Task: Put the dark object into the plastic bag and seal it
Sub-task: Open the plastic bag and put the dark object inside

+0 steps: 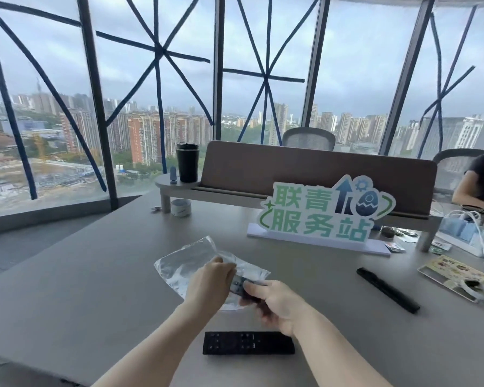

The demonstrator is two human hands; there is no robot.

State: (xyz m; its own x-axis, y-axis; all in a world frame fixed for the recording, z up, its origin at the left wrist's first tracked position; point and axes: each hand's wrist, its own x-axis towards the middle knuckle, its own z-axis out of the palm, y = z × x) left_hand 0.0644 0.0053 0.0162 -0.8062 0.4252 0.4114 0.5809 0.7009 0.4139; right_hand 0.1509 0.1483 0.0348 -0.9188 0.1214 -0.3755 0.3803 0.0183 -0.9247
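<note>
A clear plastic bag lies crumpled on the grey table, in the middle. My left hand pinches the bag's near edge. My right hand grips a small dark object and holds it at the bag's mouth, right beside my left fingers. Part of the dark object is covered by my fingers and by the plastic, so I cannot tell how far inside it sits.
A black remote control lies near the table's front edge under my arms. A black pen-like bar lies to the right. A green-lettered sign, a tape roll, a black tumbler and a cable clutter stand behind. A person sits at far right.
</note>
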